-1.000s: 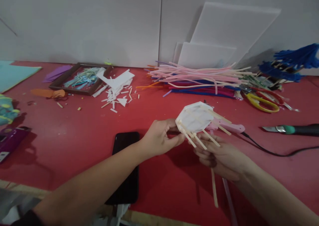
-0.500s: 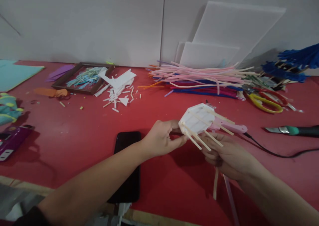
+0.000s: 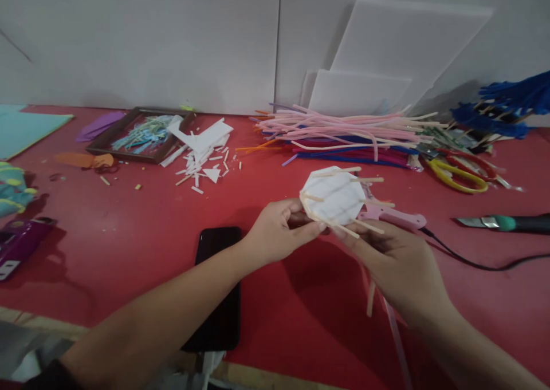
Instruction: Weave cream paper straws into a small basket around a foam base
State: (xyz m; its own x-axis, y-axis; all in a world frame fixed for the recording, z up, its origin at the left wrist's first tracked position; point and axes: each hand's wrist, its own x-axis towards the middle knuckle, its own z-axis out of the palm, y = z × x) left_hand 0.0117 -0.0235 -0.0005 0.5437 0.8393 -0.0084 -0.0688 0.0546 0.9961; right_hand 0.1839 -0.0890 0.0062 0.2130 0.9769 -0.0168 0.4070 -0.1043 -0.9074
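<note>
A white octagonal piece [image 3: 337, 196] with several thin pale wooden sticks standing out from its face is held up over the table. My left hand [image 3: 283, 227] pinches its left lower edge between thumb and fingers. At the lower right edge, my right hand [image 3: 395, 264] grips the same piece, its thumb by the sticks and its other fingers partly hidden. Below my right hand a pale strip [image 3: 370, 299] hangs down; what holds its upper end is hidden. Just behind the piece lies a pink glue gun [image 3: 399, 217], partly covered.
Pink, blue and magenta pipe cleaners [image 3: 344, 129] are piled at the back. Scissors [image 3: 458, 176] and a utility knife [image 3: 502, 224] lie right. A black phone [image 3: 219, 310] sits under my left forearm. White scraps [image 3: 206, 144] and a brown frame [image 3: 146, 155] are at back left.
The octagonal piece has tilted and turned, so its face shows more fully and the sticks point differently. My right hand has shifted up, with its thumb now at the piece's lower edge.
</note>
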